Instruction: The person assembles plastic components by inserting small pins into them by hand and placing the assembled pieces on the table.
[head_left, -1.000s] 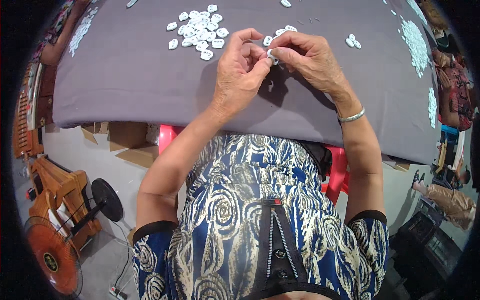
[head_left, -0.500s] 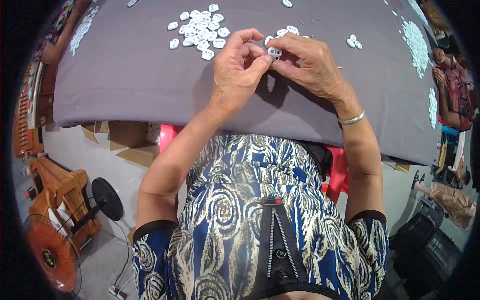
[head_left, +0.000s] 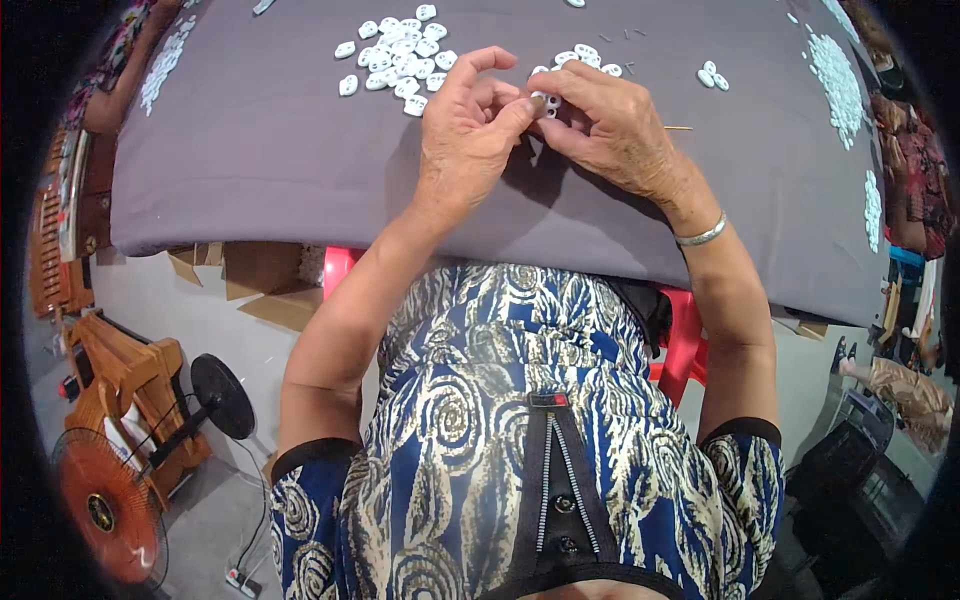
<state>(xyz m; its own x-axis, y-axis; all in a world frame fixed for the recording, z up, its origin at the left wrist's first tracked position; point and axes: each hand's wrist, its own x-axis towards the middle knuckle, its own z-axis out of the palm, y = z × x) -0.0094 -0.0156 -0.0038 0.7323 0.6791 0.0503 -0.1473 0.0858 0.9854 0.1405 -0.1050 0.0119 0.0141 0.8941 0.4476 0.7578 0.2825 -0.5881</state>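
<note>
Grasping small wht holed toggle [head_left: 552, 101] w/ both grips: pressing its left w/ thumb of L hand [head_left: 464, 140], index raised clear; pinching its right w/ thumb + index of R hand [head_left: 625, 122]. Holding it above grey-clothed bench [head_left: 260, 180], just nearer than small toggle cluster [head_left: 586, 56]. Showing dark holes twd cam; can't tell long axis or which end leads, mostly covered by fingertips. Seen beyond R hand: thin gold-col. rod [head_left: 679, 128], pointing R, approx. level; can't tell if held. Noted bigger toggle pile [head_left: 405, 60] far L, axes mixed.
</note>
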